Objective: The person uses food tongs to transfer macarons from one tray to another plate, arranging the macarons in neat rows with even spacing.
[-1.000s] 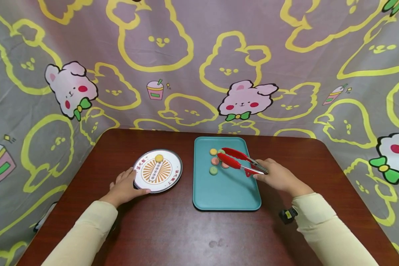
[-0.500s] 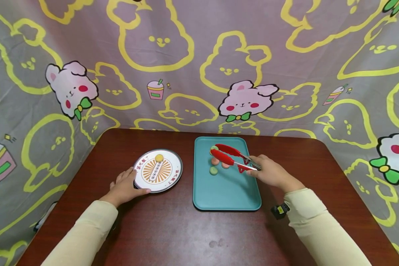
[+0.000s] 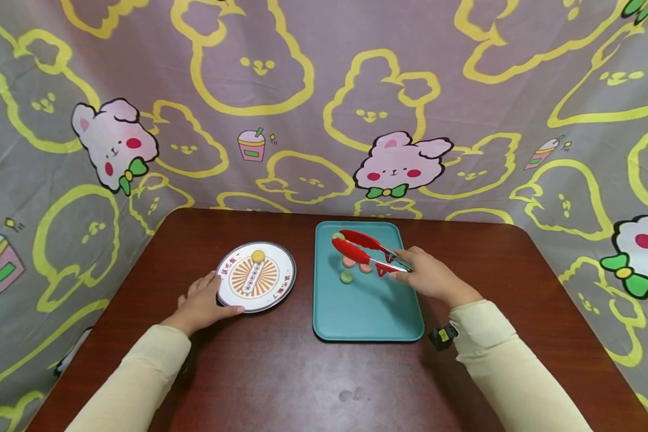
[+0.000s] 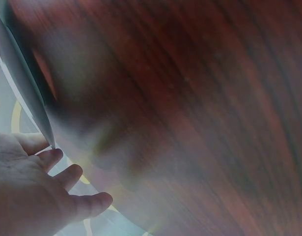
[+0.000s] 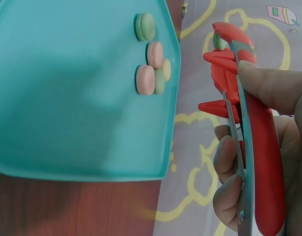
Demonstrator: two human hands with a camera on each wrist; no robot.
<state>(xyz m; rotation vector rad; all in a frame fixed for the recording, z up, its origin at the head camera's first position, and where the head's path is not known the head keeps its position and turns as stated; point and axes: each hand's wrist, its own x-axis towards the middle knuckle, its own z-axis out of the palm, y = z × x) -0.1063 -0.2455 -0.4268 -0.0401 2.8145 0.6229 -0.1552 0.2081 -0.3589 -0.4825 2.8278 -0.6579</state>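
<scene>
My right hand (image 3: 434, 277) grips a pair of red-tipped metal tongs (image 3: 352, 250) above the far part of a teal tray (image 3: 367, 312). Between the tong tips is a green macaron (image 5: 219, 41), held off the tray. Still on the tray are another green macaron (image 5: 146, 27), two pink macarons (image 5: 145, 79), a yellow macaron (image 5: 166, 70) and a further green one, close together. My left hand (image 3: 201, 303) rests at the left rim of a white printed plate (image 3: 281, 294), thumb along its near edge and fingers extended. On that plate lies a yellow macaron (image 3: 257, 257).
The plate and the tray stand apart on a dark reddish-brown wooden table (image 3: 281, 372). Behind and beside the table hangs a grey cloth (image 3: 302, 72) printed with yellow rabbit outlines.
The tongs and my right hand have moved left and slightly away over the tray, lifting a green macaron between the tips. My left hand and the plate stay put.
</scene>
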